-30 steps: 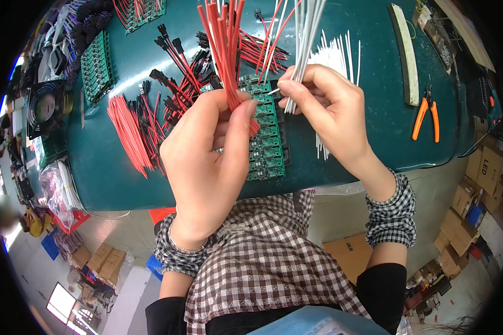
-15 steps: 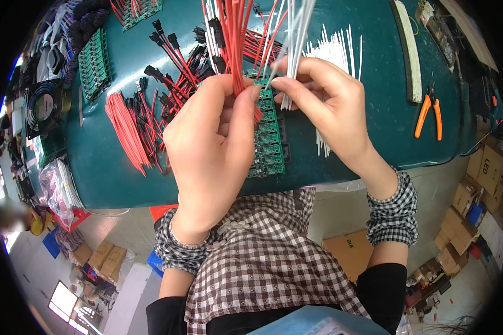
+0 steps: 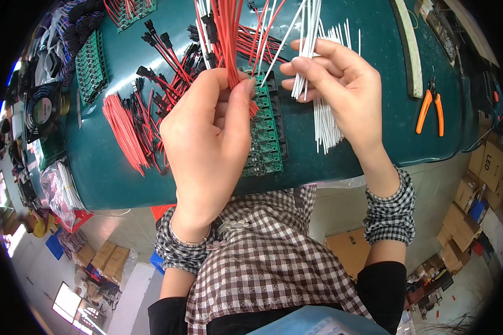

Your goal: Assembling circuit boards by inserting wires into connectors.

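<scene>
Between the thumb and fingers of my left hand (image 3: 204, 134) is an upright bundle of red wires (image 3: 227, 39), their lower ends poking out below the grip. My right hand (image 3: 346, 84) pinches a bundle of white wires (image 3: 311, 25) to the right of the board. Under and between the hands lies a green circuit board panel (image 3: 269, 139) made of several repeated sections. At its far end a few red and white wires stand up, among them a slanting white wire (image 3: 278, 54). My left hand covers part of the panel's left side.
Loose white wires (image 3: 327, 128) lie beside the panel. To the left are red wires (image 3: 123, 134) and red-and-black leads with black connectors (image 3: 165, 42). Another green board (image 3: 92, 70) is farther left. Orange-handled cutters (image 3: 430, 111) and a pale strip (image 3: 408, 53) lie right.
My right hand has moved right, away from the panel, with the white bundle. A white wire now leans at the panel's far end, clear of its fingertips. My left hand has shifted slightly left.
</scene>
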{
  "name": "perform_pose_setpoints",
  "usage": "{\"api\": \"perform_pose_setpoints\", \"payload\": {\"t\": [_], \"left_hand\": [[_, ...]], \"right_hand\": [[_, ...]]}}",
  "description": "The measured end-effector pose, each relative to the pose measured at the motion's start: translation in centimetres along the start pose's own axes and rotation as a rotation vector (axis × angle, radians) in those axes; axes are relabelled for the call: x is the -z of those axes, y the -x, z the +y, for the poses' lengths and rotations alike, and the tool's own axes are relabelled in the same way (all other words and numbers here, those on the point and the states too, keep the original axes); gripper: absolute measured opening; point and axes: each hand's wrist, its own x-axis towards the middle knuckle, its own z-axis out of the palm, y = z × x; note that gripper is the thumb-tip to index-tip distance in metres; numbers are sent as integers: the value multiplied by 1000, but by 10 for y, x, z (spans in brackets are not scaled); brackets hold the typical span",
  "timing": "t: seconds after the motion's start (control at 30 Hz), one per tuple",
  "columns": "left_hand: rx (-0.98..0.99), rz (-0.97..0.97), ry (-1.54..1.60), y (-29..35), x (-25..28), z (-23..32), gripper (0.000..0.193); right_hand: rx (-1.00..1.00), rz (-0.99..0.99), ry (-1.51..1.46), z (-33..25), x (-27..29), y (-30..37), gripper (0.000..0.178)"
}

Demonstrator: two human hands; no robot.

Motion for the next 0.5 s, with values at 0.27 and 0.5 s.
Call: {"api": "perform_pose_setpoints", "payload": {"t": [0.27, 0.5], "left_hand": [[7, 5, 21, 0, -1, 1, 6], [-43, 30, -52, 0, -1, -1, 5]], "right_hand": [[54, 10, -4, 3, 4, -1, 31], [72, 86, 13, 0, 8, 1, 26]]}}
